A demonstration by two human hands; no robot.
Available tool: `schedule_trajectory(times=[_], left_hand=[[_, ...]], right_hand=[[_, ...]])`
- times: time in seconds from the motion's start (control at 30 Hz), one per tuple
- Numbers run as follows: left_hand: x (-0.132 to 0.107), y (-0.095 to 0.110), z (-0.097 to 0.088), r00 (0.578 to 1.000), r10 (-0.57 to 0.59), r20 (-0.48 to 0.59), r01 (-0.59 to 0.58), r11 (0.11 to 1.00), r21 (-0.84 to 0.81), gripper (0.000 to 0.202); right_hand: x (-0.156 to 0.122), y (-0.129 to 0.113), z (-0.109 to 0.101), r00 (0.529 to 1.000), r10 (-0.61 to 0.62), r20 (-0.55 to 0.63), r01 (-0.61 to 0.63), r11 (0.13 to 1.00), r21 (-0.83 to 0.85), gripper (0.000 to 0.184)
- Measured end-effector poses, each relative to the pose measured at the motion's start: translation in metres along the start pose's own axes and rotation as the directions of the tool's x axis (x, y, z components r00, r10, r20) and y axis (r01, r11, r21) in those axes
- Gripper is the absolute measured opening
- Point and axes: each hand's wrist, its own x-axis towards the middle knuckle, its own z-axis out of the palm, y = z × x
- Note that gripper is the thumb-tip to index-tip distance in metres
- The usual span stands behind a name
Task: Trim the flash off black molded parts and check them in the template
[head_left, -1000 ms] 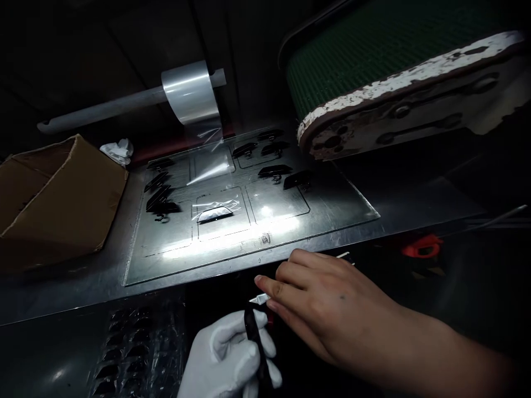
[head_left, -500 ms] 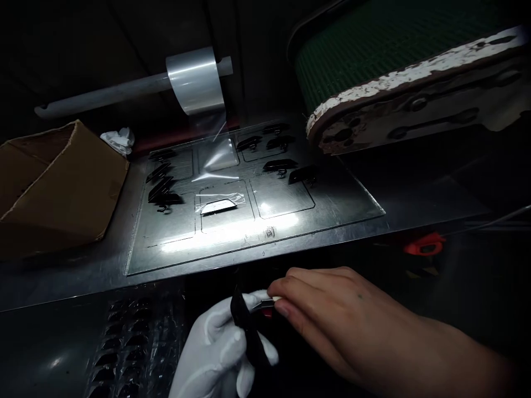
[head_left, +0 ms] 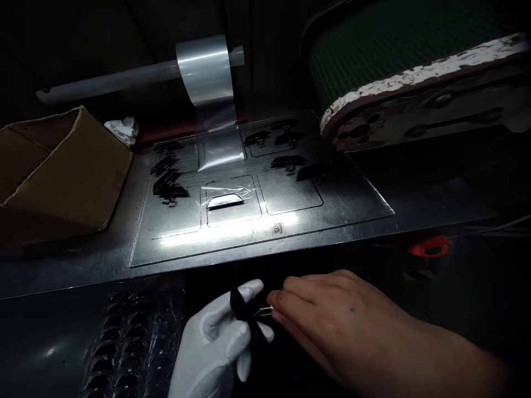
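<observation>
My left hand, in a white glove, is closed around a small black plastic part below the bench edge. My bare right hand pinches a thin metal tool, its tip touching that black part. Above them lies a shiny metal plate with outlined fields. Several black parts rest on its left fields and more black parts on its right. One part wrapped in clear film lies in the middle field.
A roll of clear film hangs on a white rod behind the plate. An open cardboard box stands at left, a white rag behind it. A green conveyor belt looms at right. A clear blister tray sits lower left; something red lies right.
My gloved left hand has lifted the black part slightly and turned it. My right hand has closed in, bringing the metal tool's tip against the part.
</observation>
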Motion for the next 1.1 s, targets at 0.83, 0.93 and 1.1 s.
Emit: schedule_trajectory(times=[0.83, 0.93, 1.1], left_hand=[[0.004, 0.012, 0.021, 0.962, 0.006, -0.274, -0.040, 0.992, -0.121, 0.050], [0.006, 0.011, 0.017, 0.970, -0.007, -0.245, -0.037, 0.984, -0.172, 0.048], [0.007, 0.006, 0.017, 0.965, 0.016, -0.260, -0.043, 0.994, -0.097, 0.054]], right_hand=[[-0.014, 0.010, 0.003, 0.998, -0.011, 0.066, 0.016, 0.997, -0.079, 0.013], [-0.016, 0.010, 0.002, 0.997, -0.003, 0.081, 0.009, 0.997, -0.081, 0.013], [-0.017, 0.009, 0.006, 0.996, 0.028, 0.083, -0.020, 0.995, -0.096, 0.012]])
